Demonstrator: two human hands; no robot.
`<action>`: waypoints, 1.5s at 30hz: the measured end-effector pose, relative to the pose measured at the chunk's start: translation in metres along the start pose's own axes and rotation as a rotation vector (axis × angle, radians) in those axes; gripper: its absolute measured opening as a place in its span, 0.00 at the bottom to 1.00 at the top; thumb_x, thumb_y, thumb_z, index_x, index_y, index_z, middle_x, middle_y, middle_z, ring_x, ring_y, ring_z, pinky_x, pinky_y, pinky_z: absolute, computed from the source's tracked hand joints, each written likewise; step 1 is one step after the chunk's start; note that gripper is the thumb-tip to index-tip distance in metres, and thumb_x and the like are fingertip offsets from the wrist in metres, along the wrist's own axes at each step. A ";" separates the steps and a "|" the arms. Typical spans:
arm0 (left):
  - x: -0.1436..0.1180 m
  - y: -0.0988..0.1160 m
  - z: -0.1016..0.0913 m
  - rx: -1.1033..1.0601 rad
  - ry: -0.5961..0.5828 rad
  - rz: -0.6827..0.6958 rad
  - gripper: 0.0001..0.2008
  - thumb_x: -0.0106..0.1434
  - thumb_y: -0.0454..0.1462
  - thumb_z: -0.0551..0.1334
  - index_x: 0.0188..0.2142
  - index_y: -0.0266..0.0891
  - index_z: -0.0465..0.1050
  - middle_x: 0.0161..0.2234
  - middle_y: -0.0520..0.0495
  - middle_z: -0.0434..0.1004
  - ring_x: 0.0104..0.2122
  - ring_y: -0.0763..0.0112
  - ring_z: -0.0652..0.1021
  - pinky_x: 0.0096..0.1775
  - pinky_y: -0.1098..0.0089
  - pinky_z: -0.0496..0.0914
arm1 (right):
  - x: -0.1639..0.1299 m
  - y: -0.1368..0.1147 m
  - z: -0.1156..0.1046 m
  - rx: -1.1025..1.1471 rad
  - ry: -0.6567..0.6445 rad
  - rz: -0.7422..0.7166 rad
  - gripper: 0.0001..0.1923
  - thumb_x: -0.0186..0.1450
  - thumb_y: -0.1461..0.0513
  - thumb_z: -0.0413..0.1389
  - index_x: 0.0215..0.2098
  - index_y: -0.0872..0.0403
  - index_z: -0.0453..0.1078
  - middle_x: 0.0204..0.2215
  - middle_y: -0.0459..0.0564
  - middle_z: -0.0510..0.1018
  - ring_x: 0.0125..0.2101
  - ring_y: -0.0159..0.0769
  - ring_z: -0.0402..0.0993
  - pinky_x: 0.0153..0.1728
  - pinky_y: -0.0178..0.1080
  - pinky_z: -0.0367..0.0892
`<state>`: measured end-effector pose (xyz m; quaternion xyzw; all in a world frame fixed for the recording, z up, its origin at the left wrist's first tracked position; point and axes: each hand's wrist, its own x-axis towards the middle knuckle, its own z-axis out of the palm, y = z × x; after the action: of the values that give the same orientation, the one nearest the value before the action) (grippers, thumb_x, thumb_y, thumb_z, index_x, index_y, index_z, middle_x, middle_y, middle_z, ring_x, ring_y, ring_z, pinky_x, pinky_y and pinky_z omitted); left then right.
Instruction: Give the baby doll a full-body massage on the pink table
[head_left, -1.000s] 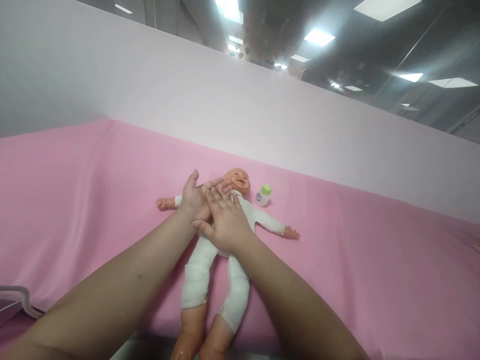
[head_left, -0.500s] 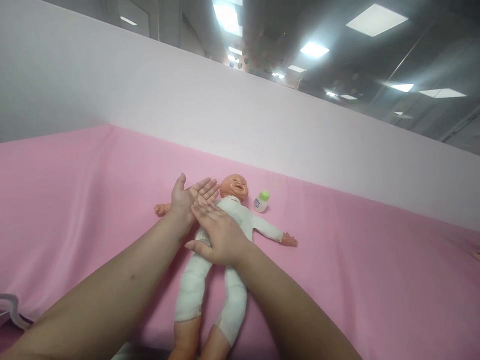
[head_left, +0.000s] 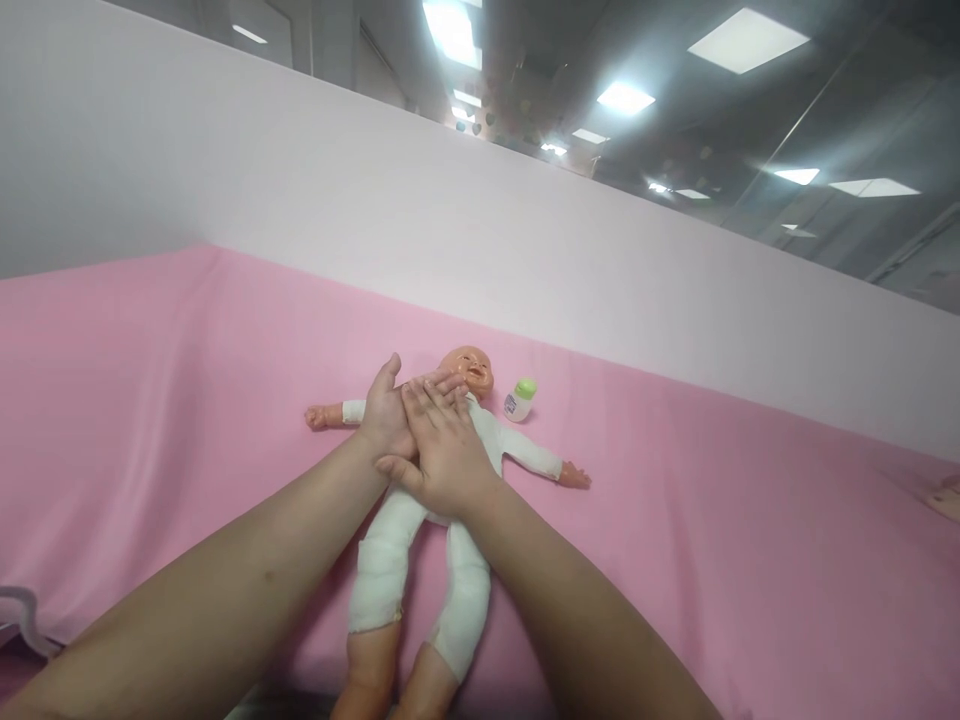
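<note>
A baby doll [head_left: 386, 560] in a white suit lies on its back on the pink sheet [head_left: 150, 400], arms spread, head toward the far wall. My left hand [head_left: 386, 415] rests flat over the doll's chest and shoulder, fingers together and stretched toward its head. My right hand [head_left: 439, 450] lies palm down across the left hand, on the doll's torso. Neither hand grips anything. A small white bottle with a green cap [head_left: 520, 399] stands just right of the doll's head.
A pale pink wall panel [head_left: 450, 230] rises behind the sheet. Another person's fingertips [head_left: 946, 497] show at the far right edge. A white cable or hanger [head_left: 22, 610] lies at the lower left edge.
Half a second ago my left palm was turned up beside the doll's head; now both hands press flat and overlapped on the doll's chest, shifted slightly toward its head.
</note>
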<state>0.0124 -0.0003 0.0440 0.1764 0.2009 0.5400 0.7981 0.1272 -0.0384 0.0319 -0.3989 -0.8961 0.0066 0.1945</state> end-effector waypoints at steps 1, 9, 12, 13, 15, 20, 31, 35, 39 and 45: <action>0.001 0.001 -0.001 -0.005 -0.005 0.007 0.40 0.66 0.60 0.48 0.63 0.31 0.64 0.55 0.26 0.74 0.57 0.43 0.75 0.56 0.45 0.69 | 0.001 0.001 0.001 -0.007 -0.004 0.020 0.45 0.71 0.39 0.45 0.73 0.60 0.44 0.72 0.60 0.49 0.72 0.49 0.39 0.71 0.57 0.32; 0.008 0.022 -0.019 -0.049 0.139 0.144 0.38 0.67 0.59 0.50 0.61 0.29 0.66 0.53 0.27 0.75 0.55 0.47 0.76 0.52 0.53 0.74 | -0.001 0.002 -0.001 0.045 -0.062 -0.031 0.41 0.71 0.41 0.46 0.72 0.59 0.50 0.69 0.61 0.58 0.70 0.48 0.51 0.70 0.57 0.37; 0.012 0.028 -0.025 -0.088 0.162 0.193 0.39 0.67 0.59 0.51 0.61 0.28 0.66 0.52 0.28 0.76 0.55 0.49 0.77 0.51 0.57 0.75 | -0.003 0.001 -0.002 0.101 -0.057 -0.127 0.40 0.71 0.43 0.49 0.71 0.60 0.52 0.67 0.62 0.63 0.68 0.46 0.56 0.70 0.54 0.44; 0.014 0.029 -0.026 -0.102 0.161 0.203 0.39 0.67 0.59 0.51 0.61 0.27 0.66 0.52 0.28 0.76 0.55 0.49 0.77 0.50 0.57 0.76 | -0.003 0.001 -0.002 0.116 -0.052 -0.158 0.39 0.71 0.44 0.49 0.70 0.61 0.54 0.66 0.62 0.65 0.67 0.46 0.58 0.69 0.52 0.47; 0.015 0.030 -0.027 -0.119 0.157 0.213 0.39 0.67 0.59 0.50 0.61 0.28 0.66 0.52 0.28 0.76 0.54 0.50 0.77 0.50 0.57 0.76 | -0.003 0.001 -0.003 0.138 -0.041 -0.210 0.38 0.71 0.45 0.50 0.69 0.60 0.55 0.65 0.62 0.66 0.67 0.45 0.60 0.68 0.51 0.50; 0.011 0.019 -0.020 -0.097 0.119 0.162 0.37 0.68 0.58 0.49 0.62 0.31 0.65 0.53 0.27 0.75 0.52 0.50 0.79 0.50 0.54 0.75 | -0.004 0.002 -0.001 0.152 -0.035 -0.263 0.43 0.69 0.43 0.52 0.72 0.61 0.49 0.69 0.62 0.58 0.70 0.47 0.50 0.70 0.51 0.47; 0.012 -0.002 -0.014 -0.028 -0.047 0.006 0.39 0.67 0.60 0.48 0.63 0.32 0.65 0.54 0.25 0.76 0.53 0.45 0.78 0.55 0.46 0.71 | -0.001 -0.006 0.000 0.018 -0.026 0.024 0.48 0.69 0.38 0.46 0.73 0.62 0.43 0.72 0.62 0.48 0.73 0.50 0.39 0.71 0.56 0.33; 0.009 0.006 -0.015 -0.037 0.003 0.035 0.40 0.67 0.60 0.48 0.62 0.31 0.65 0.54 0.25 0.75 0.53 0.45 0.78 0.54 0.46 0.71 | 0.000 -0.007 -0.001 -0.007 -0.039 0.098 0.47 0.69 0.38 0.45 0.72 0.63 0.49 0.71 0.63 0.51 0.72 0.52 0.43 0.71 0.56 0.35; 0.010 0.013 -0.018 -0.046 0.083 0.079 0.38 0.67 0.60 0.49 0.61 0.31 0.66 0.52 0.25 0.75 0.51 0.46 0.79 0.52 0.47 0.74 | -0.001 -0.010 0.001 -0.033 -0.037 0.094 0.42 0.71 0.40 0.46 0.70 0.62 0.54 0.68 0.65 0.59 0.70 0.52 0.51 0.70 0.57 0.39; 0.019 0.014 -0.025 0.040 0.184 0.153 0.34 0.69 0.57 0.49 0.57 0.31 0.69 0.46 0.30 0.79 0.45 0.52 0.81 0.46 0.55 0.77 | -0.001 -0.015 0.007 -0.004 -0.005 0.010 0.37 0.71 0.44 0.50 0.65 0.65 0.61 0.64 0.66 0.66 0.66 0.50 0.60 0.67 0.51 0.52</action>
<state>-0.0053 0.0238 0.0277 0.1568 0.2702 0.6090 0.7291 0.1148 -0.0488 0.0274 -0.4040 -0.8945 0.0069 0.1913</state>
